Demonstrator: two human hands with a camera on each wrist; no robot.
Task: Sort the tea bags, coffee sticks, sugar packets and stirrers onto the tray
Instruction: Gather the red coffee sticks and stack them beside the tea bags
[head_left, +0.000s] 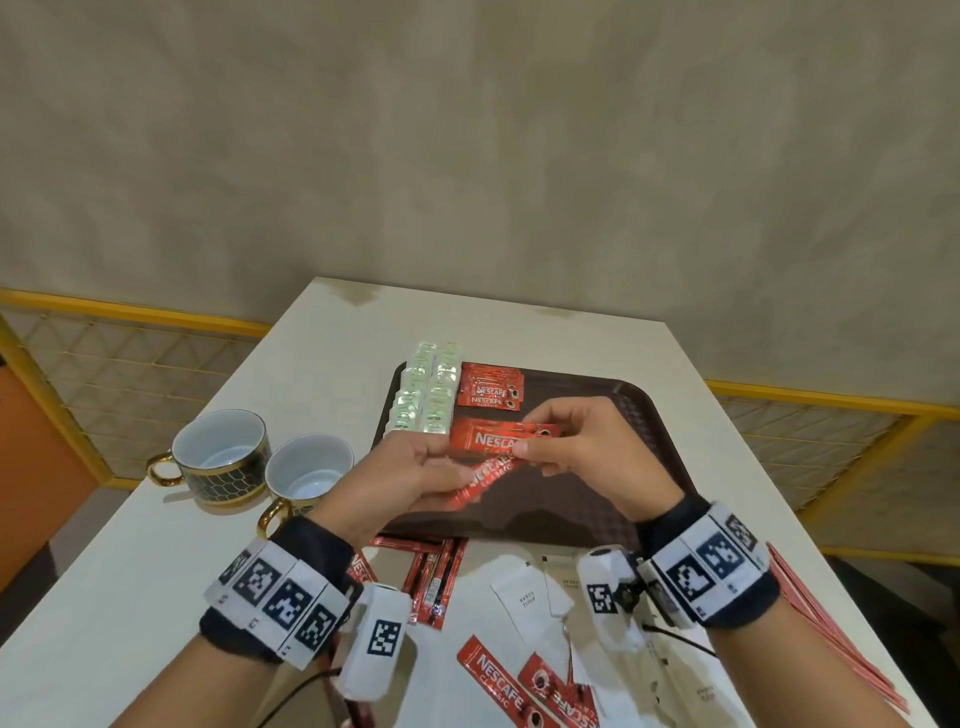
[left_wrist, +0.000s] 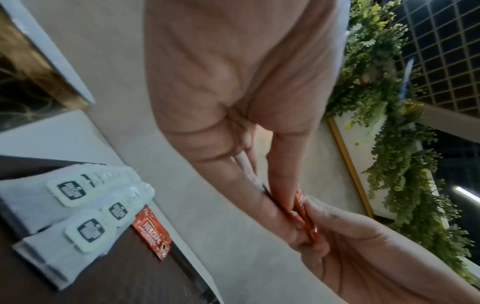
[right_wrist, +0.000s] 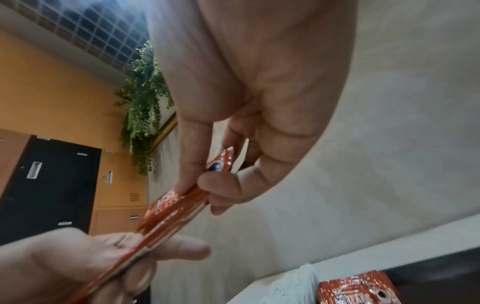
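Both hands, left hand (head_left: 410, 475) and right hand (head_left: 597, 452), pinch coffee sticks (head_left: 488, 467) together; next, I judge, laying them at the tray's (head_left: 613, 410) twelve o'clock.

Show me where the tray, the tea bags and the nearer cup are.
tray (head_left: 613, 405), head view, bare far right part.
tea bags (head_left: 428, 387), head view, middle of the pile.
nearer cup (head_left: 309, 470), head view, inside wall.
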